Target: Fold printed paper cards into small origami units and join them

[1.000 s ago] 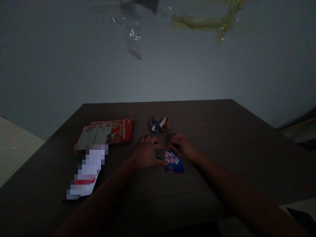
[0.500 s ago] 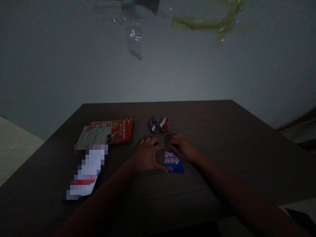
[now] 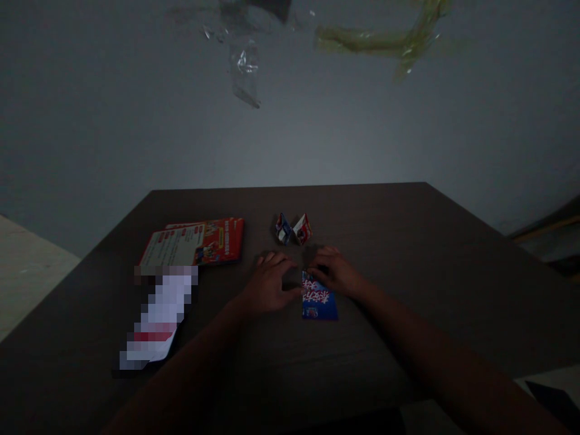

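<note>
A small blue paper (image 3: 324, 309) with white and red printed lettering lies flat on the table in front of me; it looks folded. My right hand (image 3: 335, 272) covers its upper right part, fingers curled and thumb at its top edge, holding it there. At the paper's left edge is my left hand (image 3: 269, 284), thumb and fingers spread apart, the thumb tip close to the edge. Just beyond both hands stands a small folded paper piece (image 3: 302, 229), with blue, white and red printed sides opened in a V.
Red printed booklets (image 3: 220, 244) lie stacked at the left on the dark wooden table (image 3: 385, 217). Nearer to me is a pixelated pale object (image 3: 165, 314), possibly a phone. Behind the table rises a wall (image 3: 344, 133) with bits of tape (image 3: 362, 41).
My left thumb and fingers have drawn back from the blue paper's left edge, so its lower corner is uncovered. My right hand stays at the upper part.
</note>
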`<state>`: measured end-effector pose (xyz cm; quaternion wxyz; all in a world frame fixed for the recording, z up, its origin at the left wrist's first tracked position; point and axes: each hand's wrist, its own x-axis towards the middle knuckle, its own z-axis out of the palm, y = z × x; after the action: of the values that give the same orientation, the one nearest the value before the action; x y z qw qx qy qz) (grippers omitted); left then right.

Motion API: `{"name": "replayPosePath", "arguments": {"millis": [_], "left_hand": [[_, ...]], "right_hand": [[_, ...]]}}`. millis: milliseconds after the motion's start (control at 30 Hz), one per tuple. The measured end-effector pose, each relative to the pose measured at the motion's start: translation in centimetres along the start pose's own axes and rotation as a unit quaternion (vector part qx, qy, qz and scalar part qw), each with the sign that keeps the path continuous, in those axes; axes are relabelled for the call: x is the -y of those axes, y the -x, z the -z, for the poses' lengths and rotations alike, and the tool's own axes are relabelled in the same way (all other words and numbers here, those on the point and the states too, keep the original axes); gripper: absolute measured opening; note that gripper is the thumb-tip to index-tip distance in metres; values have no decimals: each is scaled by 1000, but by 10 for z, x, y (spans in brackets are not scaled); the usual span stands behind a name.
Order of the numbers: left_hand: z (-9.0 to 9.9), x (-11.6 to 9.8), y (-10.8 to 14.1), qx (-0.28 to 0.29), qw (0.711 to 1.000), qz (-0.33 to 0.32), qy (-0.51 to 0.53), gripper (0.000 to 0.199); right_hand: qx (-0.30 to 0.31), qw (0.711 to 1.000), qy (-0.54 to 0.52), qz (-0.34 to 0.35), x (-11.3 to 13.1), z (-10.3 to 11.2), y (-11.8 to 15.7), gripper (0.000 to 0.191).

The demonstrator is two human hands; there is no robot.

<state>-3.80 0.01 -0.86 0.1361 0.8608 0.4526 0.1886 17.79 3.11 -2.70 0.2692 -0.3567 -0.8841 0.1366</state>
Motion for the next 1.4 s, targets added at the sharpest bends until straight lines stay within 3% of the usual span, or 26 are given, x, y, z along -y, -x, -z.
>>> {"name": "replayPosePath", "arguments": {"millis": [100,200,400,533,633,800,1033,1400], "left_hand": [[-4,-2,-4,-21,999,9,43,30],[-9,-8,-7,-33,995,18,97,20],[-13,-15,-10,-62,980,97,162,19],[-11,-13,-10,-96,968,131,191,20],[-10,-14,-10,-106,955,146,236,23],[-13,-17,-10,-101,931,167,310,32],[-13,-16,-10,-145,933,164,287,29],[-12,-18,-9,-152,917,167,328,29]], "right_hand": [[-14,999,-42,8,2,0,1,9],[-20,996,-88,15,7,-1,0,9],[-31,984,-176,-15,14,0,0,14],[-21,959,-262,-111,11,5,4,22],[-21,937,-300,-174,9,7,6,26],[-47,911,-353,-209,6,5,5,29],[-60,871,-421,-246,9,5,3,39],[-34,881,-404,-245,14,11,3,45]]}}
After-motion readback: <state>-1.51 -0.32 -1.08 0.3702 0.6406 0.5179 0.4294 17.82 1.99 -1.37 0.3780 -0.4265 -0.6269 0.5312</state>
